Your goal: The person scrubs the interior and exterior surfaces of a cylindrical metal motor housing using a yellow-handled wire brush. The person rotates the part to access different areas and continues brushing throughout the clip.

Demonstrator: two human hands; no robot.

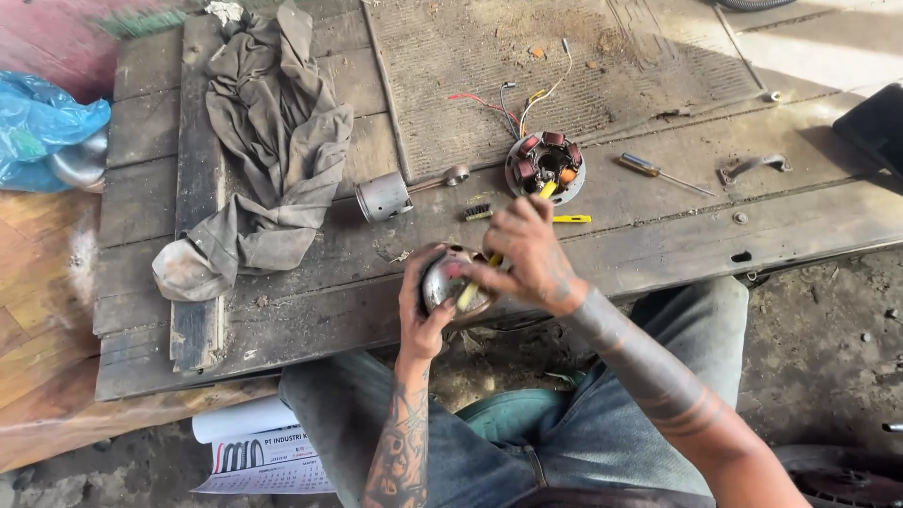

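My left hand (420, 315) grips a round shiny metal part (446, 279) at the near edge of the wooden board (282, 310). My right hand (527, 252) holds a yellow-handled tool (473, 285) with its tip pressed against that part. Just beyond my hands lies a round coil plate (546, 166) with red windings and coloured wires trailing away from it. A small brush with a yellow handle (564, 218) lies on the board beside my right hand.
A piston with its rod (388, 195) lies left of the coil plate. A dirty grey rag (273, 141) covers the board's left side. A screwdriver (658, 172) and a metal bracket (751, 166) lie to the right. A blue plastic bag (38, 127) sits at far left, papers (254, 447) on the ground.
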